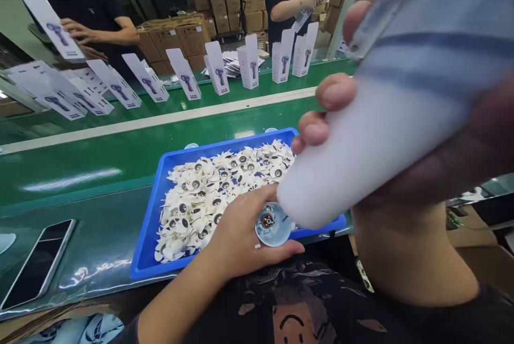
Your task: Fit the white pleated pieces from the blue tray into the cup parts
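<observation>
Head view: my left hand (pixel 241 237) pinches a small round hub (pixel 272 223) over the near edge of the blue tray (pixel 150 226) of white fan blades (pixel 212 194). My right hand (pixel 341 113) wraps a white housing (pixel 361 151), its end just beside the hub.

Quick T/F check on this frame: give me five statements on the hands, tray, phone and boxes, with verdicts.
1. The left hand holds a round part. True.
2. The tray is red. False: it is blue.
3. The right hand grips a white body. True.
4. A phone lies inside the tray. False: it lies on the belt, left of the tray.
5. White boxes stand along the far side of the belt. True.
</observation>
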A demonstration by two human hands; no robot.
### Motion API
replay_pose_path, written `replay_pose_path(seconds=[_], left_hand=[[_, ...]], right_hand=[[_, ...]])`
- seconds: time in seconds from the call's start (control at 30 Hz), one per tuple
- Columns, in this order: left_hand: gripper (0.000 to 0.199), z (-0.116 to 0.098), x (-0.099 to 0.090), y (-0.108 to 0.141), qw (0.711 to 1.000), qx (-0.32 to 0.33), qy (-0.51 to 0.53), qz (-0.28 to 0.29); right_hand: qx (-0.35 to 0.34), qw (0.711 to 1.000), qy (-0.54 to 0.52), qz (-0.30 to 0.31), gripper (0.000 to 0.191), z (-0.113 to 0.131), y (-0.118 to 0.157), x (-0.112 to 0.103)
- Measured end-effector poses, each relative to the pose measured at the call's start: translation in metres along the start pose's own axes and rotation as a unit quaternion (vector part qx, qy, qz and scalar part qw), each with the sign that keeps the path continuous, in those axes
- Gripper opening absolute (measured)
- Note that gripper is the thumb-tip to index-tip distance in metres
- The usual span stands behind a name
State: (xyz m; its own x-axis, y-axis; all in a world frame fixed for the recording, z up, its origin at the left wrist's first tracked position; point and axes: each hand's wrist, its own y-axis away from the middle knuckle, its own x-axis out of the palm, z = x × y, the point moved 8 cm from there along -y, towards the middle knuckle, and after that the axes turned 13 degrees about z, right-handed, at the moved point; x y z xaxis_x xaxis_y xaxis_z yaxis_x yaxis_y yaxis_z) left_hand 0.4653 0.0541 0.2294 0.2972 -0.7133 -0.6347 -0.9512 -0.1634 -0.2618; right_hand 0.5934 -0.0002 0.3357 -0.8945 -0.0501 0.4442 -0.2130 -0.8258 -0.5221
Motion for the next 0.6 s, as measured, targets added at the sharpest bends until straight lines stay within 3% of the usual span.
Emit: replay_pose_path(seconds=[0.1, 0.17, 0.3, 0.43, 0.6], left_hand=[[0.023, -0.021, -0.001, -0.01, 0.998, 0.045, -0.045, 0.001], [0.016, -0.028, -0.003, -0.013, 0.997, 0.055, -0.043, -0.016], [0.019, -0.03, 0.001, -0.016, 0.998, 0.042, -0.033, -0.026], [0.018, -0.029, 0.003, -0.015, 0.999, 0.028, -0.027, -0.03], [0.02, -0.03, 0.003, -0.017, 0.999, 0.009, -0.016, -0.03]], right_hand=[[0.038, 0.998, 0.04, -0.019, 0.101, -0.012, 0.001, 0.009], [0.076, 0.991, 0.1, -0.039, 0.095, -0.016, 0.006, 0.007], [0.073, 0.973, 0.219, -0.023, 0.079, -0.008, 0.013, 0.006], [0.048, 0.975, 0.214, 0.036, 0.08, -0.004, 0.014, 0.013], [0.067, 0.983, 0.17, -0.025, 0.071, -0.012, 0.015, 0.007]])
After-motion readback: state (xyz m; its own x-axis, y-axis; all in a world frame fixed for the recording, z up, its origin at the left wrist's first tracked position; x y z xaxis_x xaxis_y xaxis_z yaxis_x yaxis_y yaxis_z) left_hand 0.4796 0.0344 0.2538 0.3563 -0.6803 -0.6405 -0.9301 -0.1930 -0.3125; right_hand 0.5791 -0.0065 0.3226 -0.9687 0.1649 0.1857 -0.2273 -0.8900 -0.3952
